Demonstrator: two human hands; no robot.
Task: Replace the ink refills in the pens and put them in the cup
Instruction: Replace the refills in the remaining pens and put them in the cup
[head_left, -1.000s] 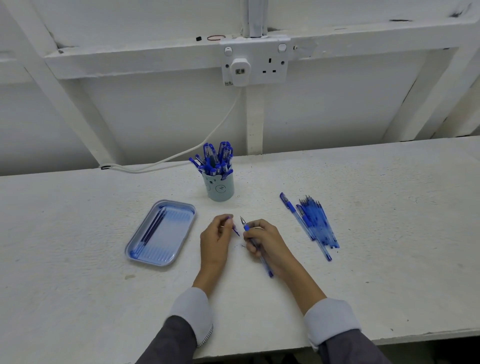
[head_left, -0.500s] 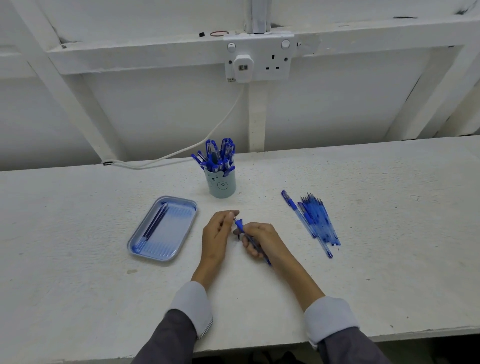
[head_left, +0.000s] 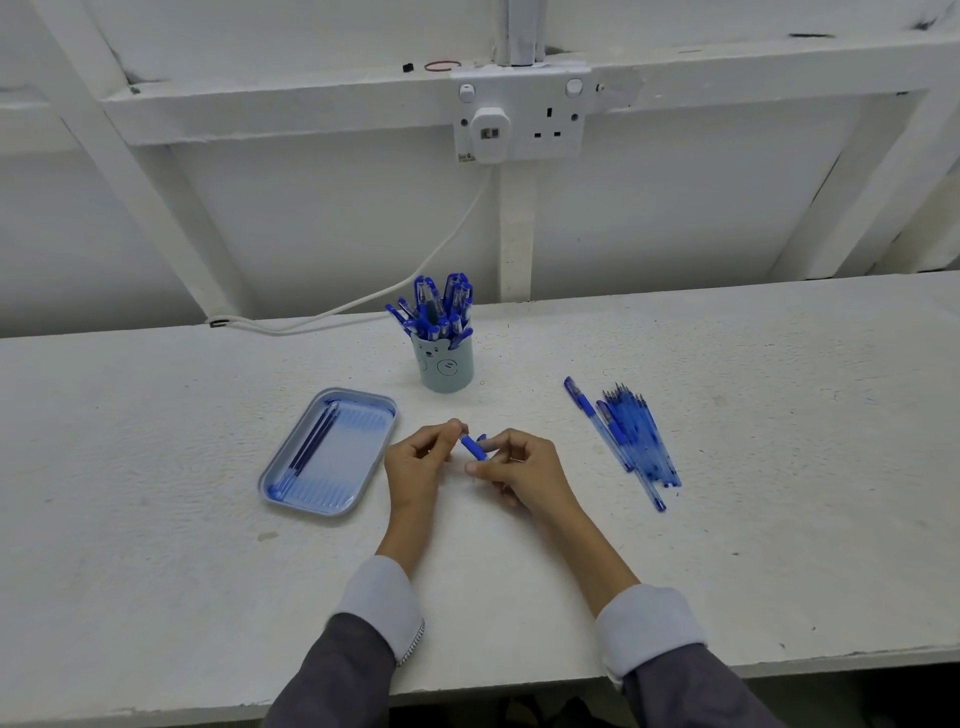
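Compared with a second ago, the two hands now meet over the table (head_left: 208, 571): the left hand (head_left: 418, 467) has come in against the nose of the pen (head_left: 474, 448), where earlier it sat apart holding a small piece. The pen lies between the hands, just above the tabletop, in front of the cup (head_left: 448, 370) and right of the tray (head_left: 306, 505). The left hand pinches the pen's front end with thumb and fingertips; the right hand (head_left: 524, 475) has its fingers curled round the barrel, so both are clamped on the one pen.

I judge the pen to be light and stiff, a thin plastic tube with a blue rubbery grip that gives the best hold; the smooth clear barrel is likely to slip when twisted. Its small nose piece would be easy to drop or cross-thread, so a fingertip pinch at the tip and a firm wrap on the barrel seem right.

Most of the pen is hidden inside the right hand, and only the blue grip shows. Whether the nose piece is seated, or a refill is already inside, I cannot tell. The dark refills (head_left: 311, 447) in the tray and the blue pile (head_left: 636, 441) on the right are too fine to count, and in the pile pens and refills blur together
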